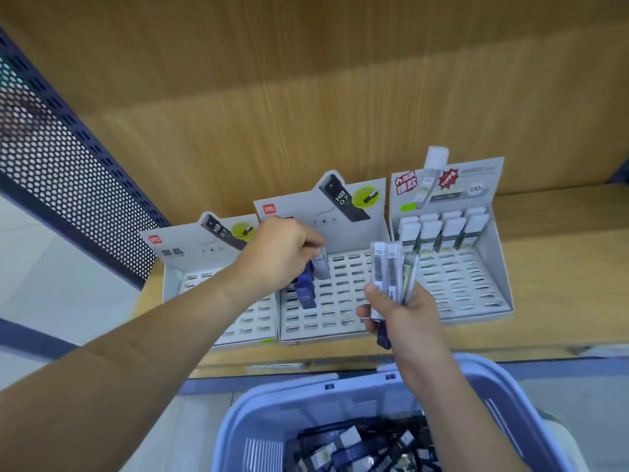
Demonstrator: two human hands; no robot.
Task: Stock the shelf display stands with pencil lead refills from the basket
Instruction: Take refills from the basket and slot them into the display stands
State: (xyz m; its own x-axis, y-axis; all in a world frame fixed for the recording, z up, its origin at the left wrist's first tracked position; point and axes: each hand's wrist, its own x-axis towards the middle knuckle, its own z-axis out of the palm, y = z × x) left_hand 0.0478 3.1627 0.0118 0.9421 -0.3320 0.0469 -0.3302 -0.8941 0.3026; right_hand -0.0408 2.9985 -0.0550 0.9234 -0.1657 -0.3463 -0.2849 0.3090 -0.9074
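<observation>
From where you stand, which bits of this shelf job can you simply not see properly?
All from the head view:
- Left display stand: the left hand and forearm cover much of its slots.
- Basket: cut off by the bottom edge; its contents are blurred, so uncountable.
- Bundle of refills in the right hand: print too small and blurred to read.
- Right display stand: card print too small to read.

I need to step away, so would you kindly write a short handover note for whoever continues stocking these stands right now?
Left hand: over the middle stand, pinching an HB 0.7 refill case at a back slot, beside a few dark blue cases standing there.
Right hand: holding a bunch of refill cases in front of the stands.
Done: right stand has its back rows filled with white-capped cases.
Left: most slots in the middle and right stands, the visible slots of the left stand; the blue basket below holds many more.
</observation>
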